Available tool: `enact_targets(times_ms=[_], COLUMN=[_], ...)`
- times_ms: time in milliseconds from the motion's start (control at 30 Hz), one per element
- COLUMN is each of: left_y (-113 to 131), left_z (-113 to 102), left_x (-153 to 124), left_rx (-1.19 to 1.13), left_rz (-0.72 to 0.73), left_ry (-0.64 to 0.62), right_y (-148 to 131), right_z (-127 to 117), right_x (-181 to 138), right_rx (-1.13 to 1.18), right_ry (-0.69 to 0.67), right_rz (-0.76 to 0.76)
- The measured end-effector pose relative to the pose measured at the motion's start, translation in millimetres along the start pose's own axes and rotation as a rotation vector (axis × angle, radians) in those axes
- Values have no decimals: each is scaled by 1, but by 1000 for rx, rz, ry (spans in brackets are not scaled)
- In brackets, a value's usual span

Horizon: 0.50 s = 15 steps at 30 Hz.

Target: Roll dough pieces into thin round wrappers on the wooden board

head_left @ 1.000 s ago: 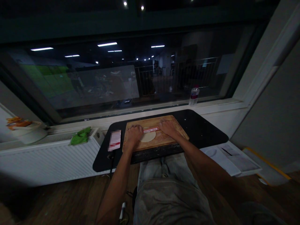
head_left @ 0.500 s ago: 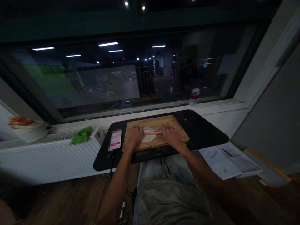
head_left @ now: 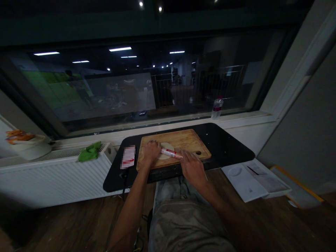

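A flat round of pale dough (head_left: 166,145) lies on a wooden cutting board (head_left: 187,137). Across the dough, at a slant, runs a rolling pin (head_left: 171,153) with a red-and-white wrapper round its middle. My left hand (head_left: 151,153) is closed over the pin's left end, at the dough's left side. Its right end is under my right hand (head_left: 192,166), which sits lower, by the board's front edge. Both palms hide the pin's ends, and the pin covers part of the dough.
The board rests on a black tabletop (head_left: 228,145). A blurred-out flat object (head_left: 128,156) with a cable lies to its left. A bottle (head_left: 217,108) stands on the sill. Further left, a green cloth (head_left: 89,151) and white tub (head_left: 35,148) sit on the radiator (head_left: 65,178); a white box (head_left: 245,180) is at right.
My right hand has come down and toward me, so the pin has swung from level to slanting. The left hand has stayed nearly in place. More of the pin's label shows.
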State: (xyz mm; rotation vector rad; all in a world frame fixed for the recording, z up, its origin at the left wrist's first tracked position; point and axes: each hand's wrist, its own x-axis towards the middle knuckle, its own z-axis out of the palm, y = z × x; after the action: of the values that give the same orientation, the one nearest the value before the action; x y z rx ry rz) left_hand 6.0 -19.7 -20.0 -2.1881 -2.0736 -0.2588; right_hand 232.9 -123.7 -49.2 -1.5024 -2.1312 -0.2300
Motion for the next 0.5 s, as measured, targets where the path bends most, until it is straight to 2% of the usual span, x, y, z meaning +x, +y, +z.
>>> enact_targets(times_ms=[200, 500], left_y=[-1, -2], left_z=[4, 3], left_x=[2, -1], left_rx=[-27, -42], left_rz=[-36, 16], left_ry=[3, 20], right_y=[-4, 7], right_z=[1, 6], right_x=[-9, 7], right_rx=[6, -7], right_ry=[33, 39], right_rz=[-46, -74])
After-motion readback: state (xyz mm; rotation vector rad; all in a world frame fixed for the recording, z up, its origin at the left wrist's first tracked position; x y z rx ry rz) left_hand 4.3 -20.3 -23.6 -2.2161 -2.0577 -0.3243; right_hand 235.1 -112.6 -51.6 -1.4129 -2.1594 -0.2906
